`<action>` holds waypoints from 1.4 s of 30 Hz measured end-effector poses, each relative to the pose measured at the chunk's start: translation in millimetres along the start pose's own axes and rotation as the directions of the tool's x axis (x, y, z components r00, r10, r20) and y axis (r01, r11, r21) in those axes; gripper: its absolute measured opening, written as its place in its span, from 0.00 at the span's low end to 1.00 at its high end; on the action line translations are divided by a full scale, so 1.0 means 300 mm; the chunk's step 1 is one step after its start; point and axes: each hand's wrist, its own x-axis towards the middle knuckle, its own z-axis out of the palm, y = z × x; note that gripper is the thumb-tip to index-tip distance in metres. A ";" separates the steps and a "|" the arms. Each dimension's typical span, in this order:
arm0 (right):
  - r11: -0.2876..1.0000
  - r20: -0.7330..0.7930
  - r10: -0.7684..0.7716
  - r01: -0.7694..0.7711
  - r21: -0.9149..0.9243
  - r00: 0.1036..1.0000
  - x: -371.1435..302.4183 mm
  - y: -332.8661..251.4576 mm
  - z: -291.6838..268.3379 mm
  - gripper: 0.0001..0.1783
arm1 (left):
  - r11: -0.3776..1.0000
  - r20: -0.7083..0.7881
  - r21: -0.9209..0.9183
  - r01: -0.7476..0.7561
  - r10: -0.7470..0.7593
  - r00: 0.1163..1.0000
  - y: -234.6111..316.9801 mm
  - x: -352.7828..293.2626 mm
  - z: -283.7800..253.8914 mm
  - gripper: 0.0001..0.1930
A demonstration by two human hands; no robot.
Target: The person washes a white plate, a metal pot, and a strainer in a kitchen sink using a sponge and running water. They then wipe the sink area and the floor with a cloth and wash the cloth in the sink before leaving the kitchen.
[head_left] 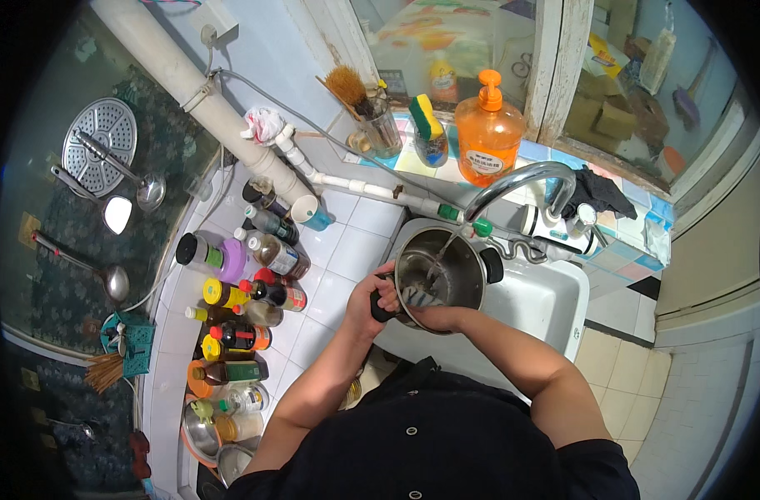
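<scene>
A steel pot [441, 258] with black side handles is tilted over the sink, its open mouth facing up toward the tap. My left hand [371, 302] is closed round the pot's near-left black handle [386, 300]. Reaching in over the near rim, my right hand [434, 317] presses a grey-and-white striped cloth [420, 297] against the inner wall; its fingers are partly hidden in the pot. From the curved chrome tap [513, 177], a stream of water seems to run into the pot.
The white sink [530, 312] lies beneath. Behind it, the tiled ledge holds an orange soap pump bottle [486, 133], a sponge [426, 117] in a cup, a brush [346, 86] in a glass jar and a black cloth [598, 194]. Several sauce bottles [273, 255] crowd the left counter.
</scene>
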 end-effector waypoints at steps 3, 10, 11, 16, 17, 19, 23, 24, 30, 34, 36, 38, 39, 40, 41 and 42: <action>0.969 0.055 0.108 -0.093 -0.227 0.993 -0.164 -0.241 -0.026 0.30 | 0.999 0.028 -0.040 0.000 0.001 1.000 0.009 -0.011 -0.031 0.21; 0.296 -0.167 0.156 -0.208 -0.932 0.974 -0.275 -0.222 -0.156 0.33 | 0.999 0.096 -0.051 -0.005 0.010 0.995 0.026 -0.017 -0.064 0.20; 0.205 -0.212 0.105 -0.230 -0.952 0.972 -0.275 -0.219 -0.165 0.33 | 0.999 0.103 -0.028 -0.017 0.020 0.995 0.027 -0.009 -0.062 0.20; 0.556 -0.004 0.055 -0.034 -0.831 0.998 -0.354 -0.354 -0.190 0.28 | 0.987 0.056 -0.156 -0.037 0.046 0.997 0.088 0.026 -0.096 0.18; 0.619 -0.007 -0.122 0.071 -0.782 0.993 -0.380 -0.330 -0.180 0.25 | 0.974 0.055 -0.225 -0.019 0.032 0.998 0.090 0.035 -0.119 0.17; 0.539 -0.027 -0.222 0.099 -0.837 0.975 -0.390 -0.295 -0.173 0.18 | 0.948 0.070 -0.318 0.017 0.005 0.998 0.070 0.063 -0.172 0.14; 0.601 -0.065 -0.291 0.129 -0.789 0.955 -0.370 -0.242 -0.188 0.11 | 0.931 0.050 -0.346 0.114 -0.104 0.993 0.047 0.118 -0.224 0.15; 0.633 -0.074 -0.261 0.113 -0.766 0.962 -0.370 -0.251 -0.203 0.10 | 0.975 -0.097 -0.197 0.101 -0.122 0.988 0.048 0.133 -0.247 0.15; 0.800 -0.009 -0.102 0.076 -0.596 0.995 -0.334 -0.343 -0.348 0.11 | 0.463 0.016 0.882 -0.090 0.162 0.987 0.000 0.116 -0.118 0.15; 0.832 0.066 0.020 0.020 -0.554 0.998 -0.301 -0.363 -0.351 0.16 | -0.113 0.406 0.905 -0.410 -0.054 0.912 -0.060 0.112 -0.001 0.16; 0.766 -0.032 -0.014 -0.010 -0.643 0.999 -0.308 -0.383 -0.341 0.19 | -0.202 0.263 0.936 -0.287 -0.138 0.955 -0.068 0.143 -0.010 0.17; 0.694 -0.159 -0.153 -0.009 -0.720 0.975 -0.314 -0.372 -0.355 0.21 | 0.092 0.266 0.961 -0.259 -0.076 0.961 -0.128 0.189 -0.114 0.16; 0.654 -0.236 -0.271 -0.001 -0.756 0.933 -0.307 -0.339 -0.376 0.22 | 0.109 0.248 0.964 -0.242 -0.044 0.968 -0.141 0.194 -0.129 0.16; 0.611 -0.302 -0.386 -0.003 -0.791 0.872 -0.300 -0.305 -0.400 0.23 | 0.127 0.230 0.966 -0.226 -0.012 0.973 -0.151 0.200 -0.143 0.15; 0.718 -0.424 -0.312 -0.082 -0.691 0.850 -0.294 -0.271 -0.421 0.24 | 0.201 0.223 0.954 -0.221 0.013 0.975 -0.162 0.206 -0.166 0.15; 0.834 -0.529 -0.235 -0.111 -0.541 0.816 -0.301 -0.285 -0.417 0.24 | 0.377 0.122 0.917 -0.129 0.043 0.992 -0.170 0.210 -0.193 0.15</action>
